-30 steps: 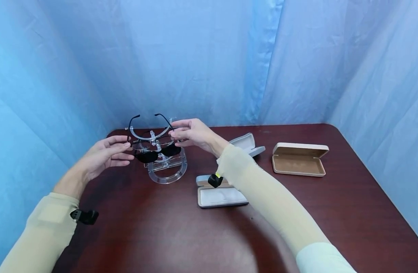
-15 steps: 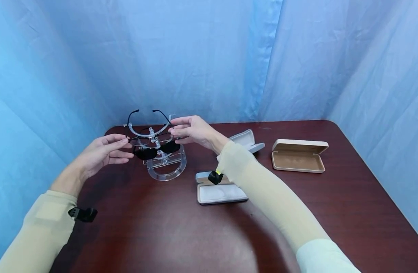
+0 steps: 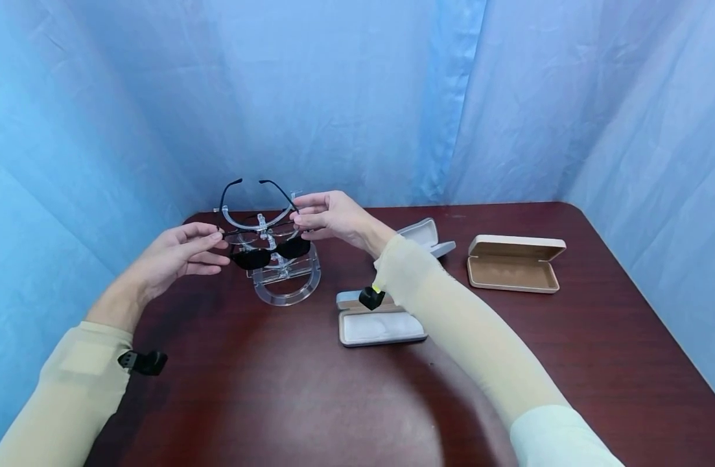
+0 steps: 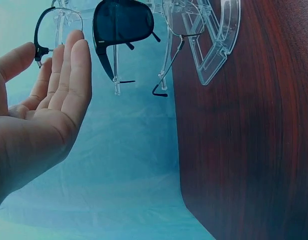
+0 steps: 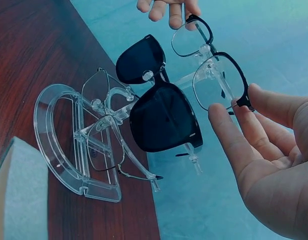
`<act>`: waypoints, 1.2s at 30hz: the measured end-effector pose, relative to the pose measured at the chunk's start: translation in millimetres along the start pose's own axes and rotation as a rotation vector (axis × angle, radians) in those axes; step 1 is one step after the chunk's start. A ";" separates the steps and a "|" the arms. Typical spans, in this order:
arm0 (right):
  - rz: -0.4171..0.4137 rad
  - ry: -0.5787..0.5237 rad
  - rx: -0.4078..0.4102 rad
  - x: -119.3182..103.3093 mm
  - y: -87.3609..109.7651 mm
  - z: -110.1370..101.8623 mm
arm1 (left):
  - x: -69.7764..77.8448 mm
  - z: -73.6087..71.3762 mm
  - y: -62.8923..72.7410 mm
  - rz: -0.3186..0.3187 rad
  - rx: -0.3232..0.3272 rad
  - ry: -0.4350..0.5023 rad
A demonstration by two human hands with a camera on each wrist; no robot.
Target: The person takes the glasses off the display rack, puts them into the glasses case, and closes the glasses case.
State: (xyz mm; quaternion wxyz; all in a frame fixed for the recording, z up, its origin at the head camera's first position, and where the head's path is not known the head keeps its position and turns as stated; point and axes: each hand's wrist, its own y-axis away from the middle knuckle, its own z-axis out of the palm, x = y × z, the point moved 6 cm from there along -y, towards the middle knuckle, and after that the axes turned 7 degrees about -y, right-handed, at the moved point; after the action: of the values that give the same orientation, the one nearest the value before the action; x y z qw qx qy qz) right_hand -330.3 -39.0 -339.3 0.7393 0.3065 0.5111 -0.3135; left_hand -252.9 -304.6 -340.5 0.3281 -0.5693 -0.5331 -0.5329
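Black-browed eyeglasses [image 5: 240, 70] with clear lenses sit at the top tier of a clear plastic eyewear stand [image 3: 284, 299], temples pointing back and up. My left hand [image 3: 173, 259] pinches their left hinge corner between thumb and fingers. At the opposite corner my right hand [image 3: 342, 222] pinches the frame by the right hinge, its thumb on the black rim in the right wrist view. Just below hang dark sunglasses [image 5: 164, 120] on the middle tier. Thin wire-rimmed glasses [image 5: 99, 145] rest on the lowest tier.
An open glasses case [image 3: 383, 327] with white lining lies right of the stand. Behind the right forearm stands a grey open case [image 3: 421, 233], partly hidden. A beige case [image 3: 513, 277] sits open at the right. Blue curtains [image 3: 334, 97] enclose the brown table [image 3: 275, 402].
The head view has shifted slightly. Both hands keep their grip on the eyeglasses, whose temple tips stand a little higher against the stand than before.
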 end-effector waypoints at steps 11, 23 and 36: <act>-0.013 0.004 -0.020 -0.8 7.0 2.0 | 4.6 1.1 8.6 0.059 0.016 -0.046; -0.058 0.042 -0.063 -22.2 30.9 3.7 | 31.9 13.9 25.4 0.119 0.053 -0.284; -0.109 0.165 -0.025 -41.0 88.1 -31.4 | 64.0 71.0 27.7 0.230 0.007 -0.455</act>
State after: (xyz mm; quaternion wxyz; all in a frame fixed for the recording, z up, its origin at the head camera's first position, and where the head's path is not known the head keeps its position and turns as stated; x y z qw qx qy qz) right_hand -291.1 45.6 -297.9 0.6801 0.2938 0.5902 -0.3206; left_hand -216.9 -227.2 -289.3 0.2602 -0.7304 -0.5269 -0.3481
